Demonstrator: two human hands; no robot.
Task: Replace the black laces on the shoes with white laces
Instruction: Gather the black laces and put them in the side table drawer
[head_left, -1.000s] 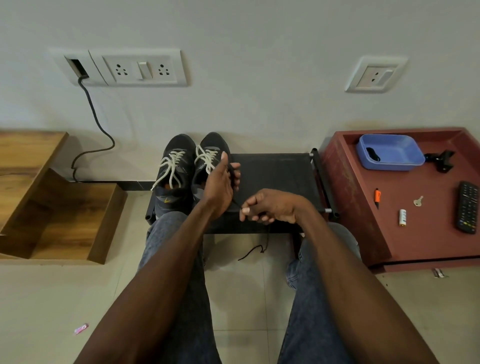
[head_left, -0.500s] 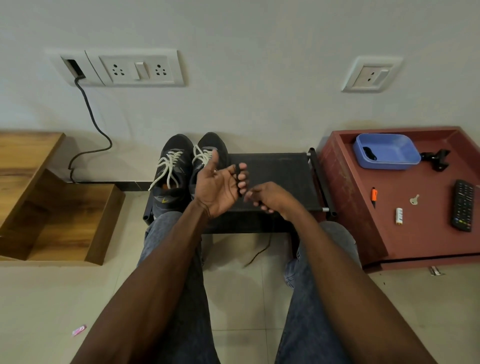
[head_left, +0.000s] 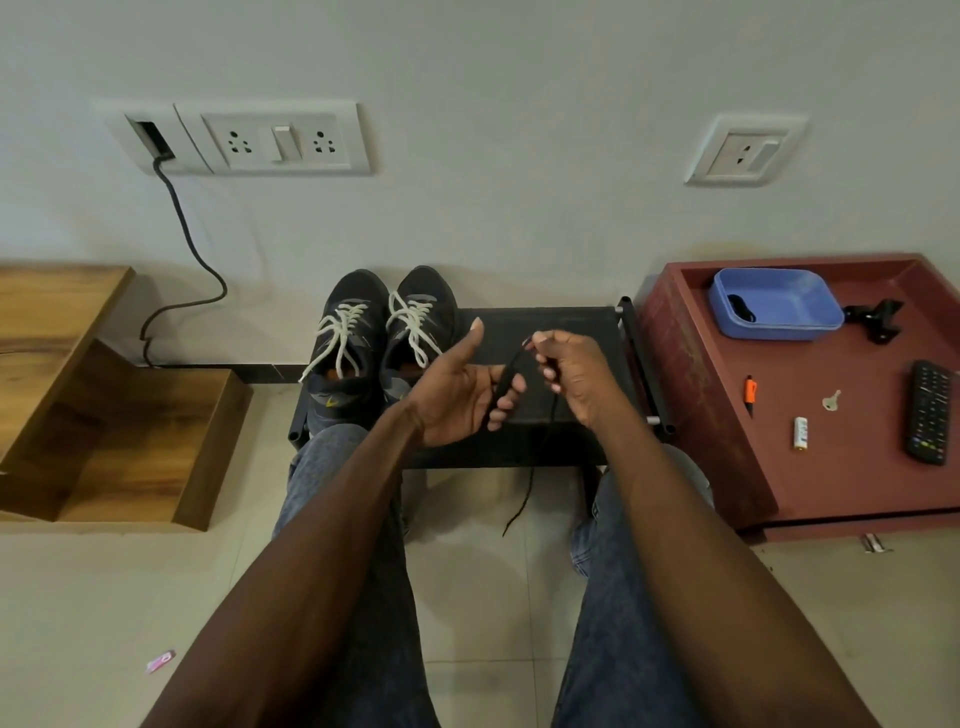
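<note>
Shoes (head_left: 384, 343) wear white laces; both hands' fingers (head_left: 506, 395) clamp the removed black lace (head_left: 524, 488); next, finish coiling it.

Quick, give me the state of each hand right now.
Left hand: palm up, fingers curled round the black lace.
Right hand: pinching the same black lace.
</note>
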